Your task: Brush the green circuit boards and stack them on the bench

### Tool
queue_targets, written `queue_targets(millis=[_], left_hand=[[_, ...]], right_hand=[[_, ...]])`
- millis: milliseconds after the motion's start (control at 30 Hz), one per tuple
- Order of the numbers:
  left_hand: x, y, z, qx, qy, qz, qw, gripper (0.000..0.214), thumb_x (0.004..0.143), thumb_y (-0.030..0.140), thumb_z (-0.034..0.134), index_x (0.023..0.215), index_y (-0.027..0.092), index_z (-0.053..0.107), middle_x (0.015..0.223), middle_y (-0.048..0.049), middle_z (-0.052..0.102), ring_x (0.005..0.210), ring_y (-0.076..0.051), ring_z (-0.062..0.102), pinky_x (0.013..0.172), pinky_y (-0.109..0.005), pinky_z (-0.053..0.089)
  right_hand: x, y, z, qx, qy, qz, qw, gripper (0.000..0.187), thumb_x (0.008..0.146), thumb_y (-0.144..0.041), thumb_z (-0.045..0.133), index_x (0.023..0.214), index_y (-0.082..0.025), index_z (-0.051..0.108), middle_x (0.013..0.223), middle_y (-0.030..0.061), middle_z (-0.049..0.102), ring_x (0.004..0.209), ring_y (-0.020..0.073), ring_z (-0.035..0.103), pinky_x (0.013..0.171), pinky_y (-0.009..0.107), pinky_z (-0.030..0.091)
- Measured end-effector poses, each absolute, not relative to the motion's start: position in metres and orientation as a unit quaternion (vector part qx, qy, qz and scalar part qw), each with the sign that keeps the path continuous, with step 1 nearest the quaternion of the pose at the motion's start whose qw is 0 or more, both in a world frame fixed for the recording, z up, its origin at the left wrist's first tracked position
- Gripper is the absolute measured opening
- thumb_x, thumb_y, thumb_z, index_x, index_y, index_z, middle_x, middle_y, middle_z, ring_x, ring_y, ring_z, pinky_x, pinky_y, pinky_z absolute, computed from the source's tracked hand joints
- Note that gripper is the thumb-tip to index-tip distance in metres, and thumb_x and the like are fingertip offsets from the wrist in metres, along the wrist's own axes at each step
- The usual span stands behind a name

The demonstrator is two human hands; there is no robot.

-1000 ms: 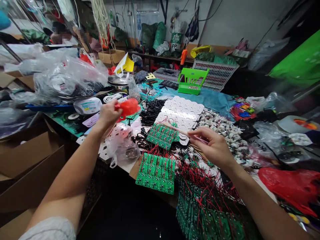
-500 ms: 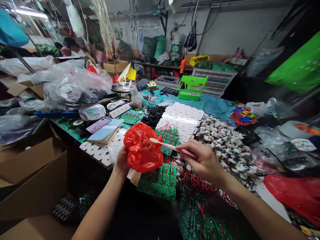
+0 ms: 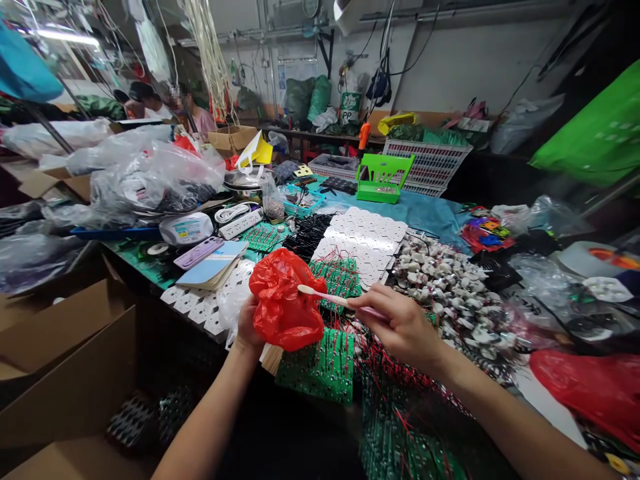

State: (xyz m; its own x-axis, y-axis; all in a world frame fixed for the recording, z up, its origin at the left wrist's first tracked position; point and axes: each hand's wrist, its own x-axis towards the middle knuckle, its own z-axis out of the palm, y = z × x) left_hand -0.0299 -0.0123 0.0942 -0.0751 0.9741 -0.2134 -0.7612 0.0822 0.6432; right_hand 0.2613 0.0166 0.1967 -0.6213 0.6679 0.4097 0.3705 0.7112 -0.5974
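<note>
Blue-covered, a notebook (image 3: 214,265) is lying left; your left hand (image 3: 249,324) is gripping a red plastic bag (image 3: 286,327) at near centre; a toothbrush (image 3: 330,298) is pointing left over it, contact unclear, your separate right hand (image 3: 397,319) clasping its handle; white parts (image 3: 443,273) are lying right.

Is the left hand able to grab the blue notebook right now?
Probably not without freeing itself first: the left hand is holding the red bag. The blue notebook looks close enough, though, and most of its cover is bare.
</note>
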Motion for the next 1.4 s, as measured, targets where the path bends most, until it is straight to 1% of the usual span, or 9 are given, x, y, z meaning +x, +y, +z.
queue_targets(millis=[400,633,767,867,967,1067,1133,1267,1400], left_hand=[[-0.059,0.019,0.115,0.129,0.321,0.727,0.593,0.019,0.085,0.024,0.051,0.092,0.019,0.068,0.089,-0.0055,0.076,0.095,-0.023,0.072,0.089,-0.037,0.059],[-0.062,0.040,0.095,0.171,0.534,0.703,0.437,0.018,0.070,0.008,0.061,0.087,0.014,0.064,0.077,-0.0043,0.072,0.071,-0.018,0.069,0.075,-0.030,0.057],[-0.072,0.003,0.096,0.228,0.617,0.686,0.311,0.058,0.062,0.007,0.077,0.116,0.019,0.061,0.112,-0.0064,0.070,0.107,-0.022,0.066,0.099,-0.033,0.049],[-0.064,-0.047,0.112,0.419,0.688,0.592,0.037,0.078,0.065,0.018,0.084,0.136,0.021,0.052,0.141,-0.0141,0.054,0.130,-0.032,0.051,0.115,-0.046,0.035],[-0.022,-0.098,0.131,0.628,0.575,0.506,-0.135,0.059,0.072,0.016,0.079,0.127,0.027,0.061,0.119,-0.0090,0.065,0.118,-0.029,0.059,0.108,-0.045,0.044],[0.038,-0.134,0.144,0.904,0.211,0.364,-0.075,0.025,0.082,0.023,0.072,0.107,0.027,0.072,0.105,-0.0036,0.071,0.095,-0.019,0.065,0.086,-0.031,0.055],[0.073,-0.146,0.149,0.945,0.107,0.308,-0.035,0.030,0.084,0.027,0.071,0.114,0.030,0.071,0.118,-0.0022,0.069,0.098,-0.017,0.063,0.082,-0.030,0.055],[0.109,-0.154,0.147,0.967,0.065,0.239,-0.069,0.036,0.091,0.035,0.062,0.126,0.034,0.065,0.147,0.0006,0.053,0.110,-0.019,0.057,0.085,-0.031,0.054],[0.122,-0.159,0.126,0.950,0.095,0.263,-0.140,0.030,0.088,0.030,0.067,0.117,0.029,0.068,0.139,-0.0035,0.061,0.117,-0.021,0.055,0.096,-0.036,0.050]], right_hand=[[0.265,0.024,0.197,-0.422,-0.747,0.417,0.300,0.027,0.093,-0.039,0.054,0.099,-0.019,0.071,0.068,0.0008,0.068,0.045,0.0094,0.053,0.042,0.024,0.037],[0.267,0.026,0.196,-0.435,-0.754,0.396,0.291,0.028,0.094,-0.040,0.052,0.097,-0.020,0.072,0.067,0.0007,0.068,0.044,0.0100,0.054,0.041,0.024,0.037],[0.271,0.028,0.201,-0.449,-0.774,0.330,0.300,0.027,0.093,-0.038,0.053,0.098,-0.020,0.073,0.068,0.0010,0.069,0.047,0.0114,0.055,0.045,0.027,0.039],[0.276,0.032,0.205,-0.455,-0.791,0.271,0.307,0.027,0.093,-0.036,0.052,0.100,-0.020,0.073,0.069,0.0016,0.069,0.053,0.0131,0.057,0.052,0.029,0.042],[0.281,0.039,0.206,-0.459,-0.812,0.189,0.309,0.027,0.093,-0.033,0.051,0.102,-0.020,0.074,0.075,0.0033,0.071,0.062,0.0156,0.061,0.059,0.031,0.043],[0.287,0.048,0.206,-0.457,-0.826,0.108,0.312,0.028,0.093,-0.030,0.050,0.103,-0.017,0.073,0.081,0.0062,0.073,0.071,0.0183,0.063,0.066,0.033,0.044],[0.291,0.054,0.208,-0.460,-0.829,0.063,0.311,0.029,0.094,-0.028,0.049,0.104,-0.014,0.072,0.086,0.0082,0.073,0.077,0.0197,0.064,0.070,0.033,0.045],[0.296,0.065,0.215,-0.464,-0.836,-0.001,0.292,0.026,0.095,-0.023,0.047,0.105,-0.014,0.069,0.096,0.0099,0.072,0.088,0.0219,0.064,0.078,0.035,0.045],[0.302,0.076,0.222,-0.465,-0.831,-0.038,0.303,0.025,0.097,-0.023,0.045,0.105,-0.014,0.067,0.098,0.0109,0.070,0.093,0.0237,0.062,0.083,0.036,0.044]])
